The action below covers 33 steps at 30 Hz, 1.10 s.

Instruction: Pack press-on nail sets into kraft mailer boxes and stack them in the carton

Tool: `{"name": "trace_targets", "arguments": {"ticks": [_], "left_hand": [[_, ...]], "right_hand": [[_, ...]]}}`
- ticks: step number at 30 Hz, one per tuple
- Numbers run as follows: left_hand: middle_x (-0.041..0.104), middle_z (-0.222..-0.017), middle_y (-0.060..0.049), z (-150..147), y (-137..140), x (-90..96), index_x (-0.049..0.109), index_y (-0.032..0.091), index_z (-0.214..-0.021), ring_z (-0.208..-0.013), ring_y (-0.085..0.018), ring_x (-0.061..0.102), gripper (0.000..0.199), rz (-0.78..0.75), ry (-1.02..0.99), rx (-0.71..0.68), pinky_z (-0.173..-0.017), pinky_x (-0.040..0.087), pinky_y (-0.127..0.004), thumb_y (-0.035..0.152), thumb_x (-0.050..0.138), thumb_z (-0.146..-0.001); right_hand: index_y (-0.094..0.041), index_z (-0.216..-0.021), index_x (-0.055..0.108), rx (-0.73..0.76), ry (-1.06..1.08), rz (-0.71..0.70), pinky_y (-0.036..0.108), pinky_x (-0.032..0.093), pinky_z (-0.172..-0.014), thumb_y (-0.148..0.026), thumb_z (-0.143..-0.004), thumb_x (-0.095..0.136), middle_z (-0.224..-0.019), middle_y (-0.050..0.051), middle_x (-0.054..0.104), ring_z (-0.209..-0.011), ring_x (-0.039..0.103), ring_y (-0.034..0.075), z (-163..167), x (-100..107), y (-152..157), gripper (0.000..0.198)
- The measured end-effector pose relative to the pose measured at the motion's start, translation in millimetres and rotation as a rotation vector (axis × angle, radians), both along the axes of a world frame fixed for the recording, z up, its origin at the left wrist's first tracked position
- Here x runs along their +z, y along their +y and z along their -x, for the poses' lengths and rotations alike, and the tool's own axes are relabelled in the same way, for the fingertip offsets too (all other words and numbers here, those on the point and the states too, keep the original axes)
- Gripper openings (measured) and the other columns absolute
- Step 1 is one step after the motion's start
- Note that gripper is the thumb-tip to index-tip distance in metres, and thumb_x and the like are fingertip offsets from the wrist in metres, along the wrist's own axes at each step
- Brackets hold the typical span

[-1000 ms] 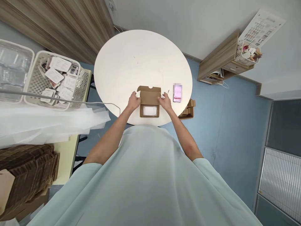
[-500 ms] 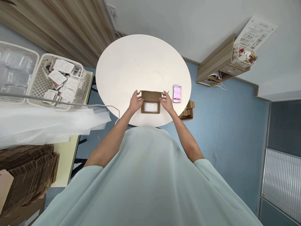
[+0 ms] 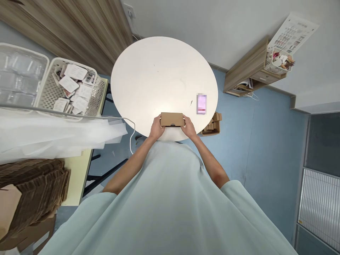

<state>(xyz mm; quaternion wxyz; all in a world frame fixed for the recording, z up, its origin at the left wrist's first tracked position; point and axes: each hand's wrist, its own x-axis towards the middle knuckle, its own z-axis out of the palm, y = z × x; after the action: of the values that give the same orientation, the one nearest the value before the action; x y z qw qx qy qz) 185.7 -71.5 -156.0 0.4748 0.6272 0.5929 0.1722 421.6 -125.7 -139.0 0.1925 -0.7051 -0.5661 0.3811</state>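
Observation:
A small brown cardboard box (image 3: 172, 119) with its lid down is at the near edge of the round white table (image 3: 162, 74). My left hand (image 3: 157, 128) grips its left end, the fingers along that side. At the opposite end my right hand (image 3: 189, 127) has hold of the box in the same way. A dark notch shows at the middle of its near edge. What lies inside is hidden by the lid. To the right of my right hand rests a phone (image 3: 201, 104) with a pink screen.
Beside the table at right, a carton (image 3: 211, 127) holds several small brown boxes. On the left side table are a perforated basket (image 3: 98, 94) of white cards, a bin of clear plastic cases (image 3: 21, 76), translucent sheets (image 3: 61, 132) and stacked flat cardboard (image 3: 42, 191). A white cable (image 3: 132, 124) hangs near my left arm.
The box's lid stood up with white contents showing; now it is folded down over them. Both hands have moved down toward me, from the raised lid to the box's ends.

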Motion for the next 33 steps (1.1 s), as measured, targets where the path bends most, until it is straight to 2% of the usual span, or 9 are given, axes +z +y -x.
{"name": "trace_targets", "arguments": {"ticks": [4, 7, 12, 15, 18, 21, 27, 33], "left_hand": [[0.050, -0.170, -0.021, 5.5, -17.1, 8.6, 0.042, 0.019, -0.168, -0.159, -0.034, 0.050, 0.078, -0.068, 0.076, -0.011, -0.131, 0.044, -0.051, 0.018, 0.064, -0.094], [0.053, -0.170, -0.018, 11.1, -22.9, 16.5, 0.045, 0.020, -0.167, -0.159, -0.033, 0.050, 0.071, -0.115, 0.103, -0.032, -0.132, 0.042, -0.050, 0.021, 0.062, -0.098], [0.069, -0.154, -0.015, 16.3, -29.1, 23.6, 0.058, 0.022, -0.158, -0.141, -0.034, 0.066, 0.052, -0.089, 0.138, -0.081, -0.121, 0.050, -0.048, 0.025, 0.054, -0.106], [0.076, -0.141, -0.014, 16.2, -33.1, 23.5, 0.065, 0.023, -0.153, -0.128, -0.036, 0.073, 0.048, -0.047, 0.195, -0.122, -0.112, 0.054, -0.046, 0.026, 0.051, -0.108], [0.082, -0.118, -0.013, 15.0, -37.2, 20.8, 0.070, 0.024, -0.147, -0.112, -0.039, 0.078, 0.044, 0.033, 0.275, -0.162, -0.102, 0.056, -0.046, 0.026, 0.052, -0.106], [0.082, -0.103, -0.012, 12.9, -40.2, 15.2, 0.075, 0.027, -0.137, -0.103, -0.039, 0.078, 0.039, 0.117, 0.307, -0.145, -0.097, 0.055, -0.045, 0.025, 0.059, -0.101], [0.083, -0.110, -0.010, 8.4, -43.9, 0.9, 0.079, 0.026, -0.122, -0.105, -0.034, 0.076, 0.035, 0.185, 0.238, -0.038, -0.097, 0.055, -0.039, 0.023, 0.069, -0.088], [0.085, -0.115, -0.011, 10.6, -51.8, -13.5, 0.079, 0.021, -0.122, -0.105, -0.031, 0.076, 0.034, 0.190, 0.243, -0.027, -0.095, 0.054, -0.036, 0.026, 0.057, -0.097]], "right_hand": [[-0.018, -0.173, 0.038, -0.004, -0.080, -0.034, 0.050, 0.044, -0.133, -0.026, -0.104, 0.056, -0.173, 0.019, 0.048, -0.163, 0.046, 0.029, 5.7, 5.4, -18.9, 0.071], [-0.018, -0.173, 0.037, -0.026, -0.134, -0.023, 0.052, 0.039, -0.137, -0.030, -0.108, 0.052, -0.175, 0.018, 0.049, -0.165, 0.044, 0.029, 8.8, 10.4, -28.4, 0.068], [-0.017, -0.168, 0.046, -0.034, -0.175, 0.051, 0.050, 0.047, -0.130, -0.028, -0.113, 0.044, -0.165, 0.018, 0.060, -0.154, 0.058, 0.031, 12.6, 19.4, -35.0, 0.057], [-0.018, -0.164, 0.051, -0.009, -0.193, 0.117, 0.049, 0.055, -0.119, -0.024, -0.113, 0.041, -0.153, 0.017, 0.070, -0.138, 0.070, 0.033, 14.8, 24.1, -36.6, 0.052], [-0.021, -0.161, 0.054, 0.031, -0.237, 0.212, 0.047, 0.059, -0.106, -0.022, -0.112, 0.042, -0.138, 0.015, 0.078, -0.122, 0.076, 0.035, 17.1, 25.1, -39.0, 0.050], [-0.021, -0.161, 0.053, 0.067, -0.280, 0.300, 0.046, 0.059, -0.101, -0.022, -0.112, 0.044, -0.130, 0.015, 0.081, -0.115, 0.077, 0.037, 19.1, 21.3, -42.0, 0.050], [-0.019, -0.159, 0.054, 0.062, -0.265, 0.348, 0.045, 0.058, -0.104, -0.020, -0.109, 0.051, -0.136, 0.016, 0.080, -0.122, 0.076, 0.037, 18.7, 4.1, -48.2, 0.050], [-0.022, -0.151, 0.058, -0.035, -0.079, 0.269, 0.046, 0.060, -0.108, -0.023, -0.109, 0.055, -0.143, 0.014, 0.078, -0.126, 0.077, 0.032, 15.2, -20.6, -60.2, 0.042]]}}
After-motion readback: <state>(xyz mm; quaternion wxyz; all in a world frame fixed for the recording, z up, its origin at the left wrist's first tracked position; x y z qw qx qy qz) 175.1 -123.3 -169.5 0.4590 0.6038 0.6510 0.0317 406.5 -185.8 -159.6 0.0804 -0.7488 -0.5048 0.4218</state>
